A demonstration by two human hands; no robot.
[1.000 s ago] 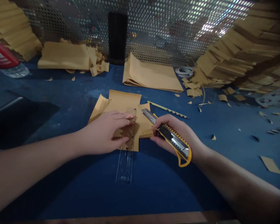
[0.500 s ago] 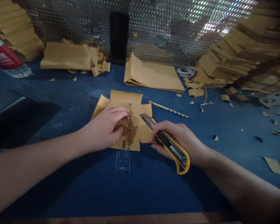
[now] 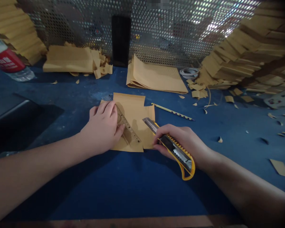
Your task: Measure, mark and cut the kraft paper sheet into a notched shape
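Observation:
A cut piece of brown paper [image 3: 133, 107] with flaps lies on the blue table. Over its left part, my left hand [image 3: 104, 126] has its fingers closed on a clear ruler [image 3: 130, 129], which slants from upper left to lower right. Its far end shows beyond my fingers. In my right hand [image 3: 180, 139] is a yellow and black box cutter [image 3: 174, 147]. The cutter's blade points up and left, over the paper's right flap. A pale pencil with dark spots [image 3: 172, 111] rests just right of the paper.
Folded brown sheets [image 3: 156, 77] and a dark phone [image 3: 121, 41] stand near the perforated metal screen [image 3: 156, 34]. A roll of tape [image 3: 189, 73] lies beside paper scraps. Stacked folded paper [image 3: 242, 50] rises at right. A bottle [image 3: 11, 63] and a black object [image 3: 11, 110] are at left.
My left hand has moved slightly left and turned the ruler from upright to slanted, its near end now over the paper. My right hand still holds the cutter, almost unmoved.

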